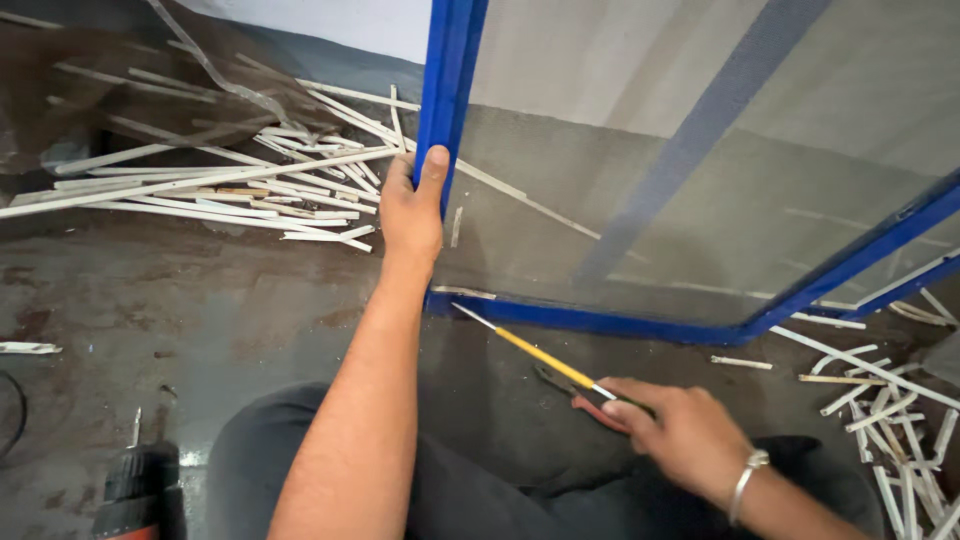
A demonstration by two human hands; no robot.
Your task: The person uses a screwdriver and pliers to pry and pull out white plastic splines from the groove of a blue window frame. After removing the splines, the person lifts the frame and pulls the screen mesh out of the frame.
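A blue metal frame (600, 322) with grey mesh stretched across it stands tilted on the floor in front of me. My left hand (412, 205) grips its upright left bar (448, 90), thumb on the front face. My right hand (672, 425), with a silver bangle at the wrist, holds a thin tool with a yellow shaft (540, 360). The tool's tip points up-left and reaches the bottom left corner of the frame. My dark trousered knees show at the bottom.
A pile of pale wooden strips (210, 180) lies on the stained floor at the upper left. More short strips (900, 420) are scattered at the right. A power drill (140, 495) stands at the bottom left, beside a black cable.
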